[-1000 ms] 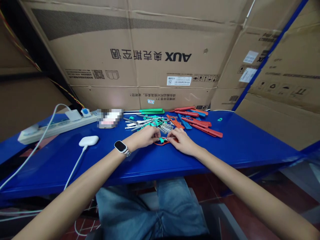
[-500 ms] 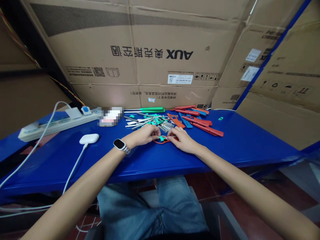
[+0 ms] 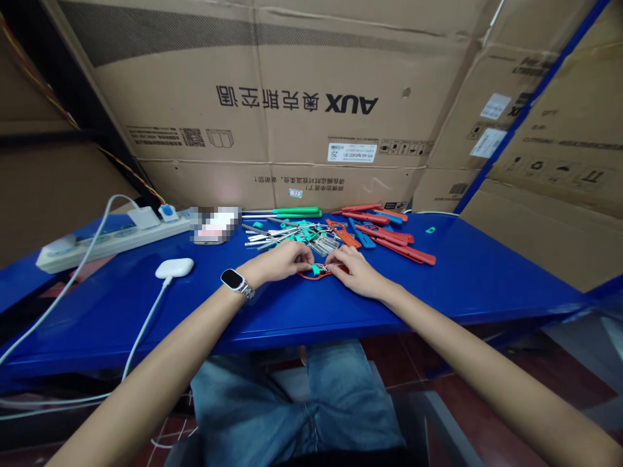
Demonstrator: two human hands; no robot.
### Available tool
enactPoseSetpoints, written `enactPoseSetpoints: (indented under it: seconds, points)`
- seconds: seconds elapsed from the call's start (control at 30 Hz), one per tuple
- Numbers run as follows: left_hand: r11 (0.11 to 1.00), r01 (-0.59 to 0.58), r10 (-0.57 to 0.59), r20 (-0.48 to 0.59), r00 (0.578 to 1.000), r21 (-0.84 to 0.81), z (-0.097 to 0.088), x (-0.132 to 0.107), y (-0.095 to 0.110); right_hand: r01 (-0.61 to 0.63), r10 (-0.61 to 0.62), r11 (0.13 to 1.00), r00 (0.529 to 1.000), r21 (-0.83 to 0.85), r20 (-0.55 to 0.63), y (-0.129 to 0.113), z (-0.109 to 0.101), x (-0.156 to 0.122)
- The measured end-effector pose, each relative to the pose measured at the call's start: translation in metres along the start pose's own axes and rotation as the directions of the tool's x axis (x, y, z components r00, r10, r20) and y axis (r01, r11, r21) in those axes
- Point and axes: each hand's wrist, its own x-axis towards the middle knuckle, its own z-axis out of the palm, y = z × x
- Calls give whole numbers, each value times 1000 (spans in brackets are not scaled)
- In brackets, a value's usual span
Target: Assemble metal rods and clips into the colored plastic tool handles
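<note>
Both hands work together over the middle of the blue table (image 3: 452,272), between the front and back edges. The left hand (image 3: 287,257) has thumb and forefinger brought together on a small green piece (image 3: 317,270). The right hand (image 3: 354,271) is closed over the right part of an orange-red handle (image 3: 311,278), whose curved near side shows below the green piece; the exact contact under the right fingers is hidden. In this inspector's judgement, sound practice calls for the right hand to keep the handle firm and level while the left makes small, even adjustments with the fingertips; forcing the green piece at a slant could make it slip. Keeping the wrists low suits such small parts. Beyond the hands, toward the back edge, lies a loose heap of metal strips (image 3: 324,244) mixed with more green pieces. Green-handled tools (image 3: 296,212) lie along the back edge; red handles (image 3: 409,253) and blue handles (image 3: 361,235) lie right of the heap. One loose green tab (image 3: 430,229) sits apart, toward the back right corner. Toward the left end are a white power strip (image 3: 117,239) and a white case (image 3: 174,268) on a cable. Printed cardboard (image 3: 292,130) stands behind the back edge, and a reddish tiled floor (image 3: 409,363) shows below the front edge.
</note>
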Motion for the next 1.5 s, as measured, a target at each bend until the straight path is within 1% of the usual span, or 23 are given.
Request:
enactPoseSetpoints:
  seconds: [0.27, 0.4, 0.47, 0.53, 0.6, 0.67, 0.77, 0.93, 1.0, 1.13, 1.2, 1.23, 1.3, 1.37, 1.43, 1.5]
  points:
    - [999, 21, -20, -25, 999, 28, 4, 0, 4, 21, -20, 1000, 999, -17, 37, 0, 1, 0]
    - [999, 23, -22, -40, 999, 22, 7, 0, 6, 17, -22, 998, 998, 67, 67, 3, -3, 2]
    - [1000, 11, -9, -63, 998, 27, 8, -1, 6, -10, -2, 992, 995, 126, 97, 4, -6, 3]
    - [1000, 6, -4, -85, 996, 30, 10, -2, 5, -67, 48, 988, 990, 141, 134, 3, -8, 3]
    - [1000, 15, -13, -95, 995, 23, 10, -3, 4, -105, 86, 989, 983, 108, 164, 1, -8, 2]
    - [999, 33, -32, -94, 995, 14, 10, -3, 4, -103, 91, 993, 980, 59, 175, -2, -7, -1]
    - [999, 53, -52, -92, 994, 8, 10, -5, 6, -79, 75, 997, 985, 14, 158, -7, -5, -4]
    - [999, 53, -52, -118, 992, 6, 12, -7, 6, -59, 59, 998, 991, -3, 121, -11, -3, -5]
    - [999, 48, -48, -125, 991, -4, 13, -8, 5, -74, 76, 997, 990, -17, 121, -13, -3, -5]
    - [999, 27, -32, -135, 990, -36, 15, -9, 4, -145, 149, 989, 978, -43, 143, -15, -3, -3]
    - [999, 6, -11, -148, 989, -38, 16, -10, 4, -162, 168, 985, 979, -57, 120, -17, -1, -2]
    - [999, -3, -2, -157, 988, -34, 17, -10, 4, -158, 164, 985, 983, -74, 82, -18, 0, -2]
    - [1000, -17, 13, -178, 984, -21, 19, -9, 4, -130, 126, 982, 991, -136, -41, -20, 4, -2]
    - [1000, -28, 26, -193, 981, -6, 21, -8, 5, -80, 49, 975, 987, -208, -153, -25, 6, -2]
    - [999, -33, 35, -197, 980, 12, 22, -8, 5, -31, -15, 970, 983, -242, -183, -30, 8, 0]
    - [999, -32, 39, -195, 980, 40, 22, -10, 6, -13, -24, 974, 987, -227, -161, -34, 10, 1]
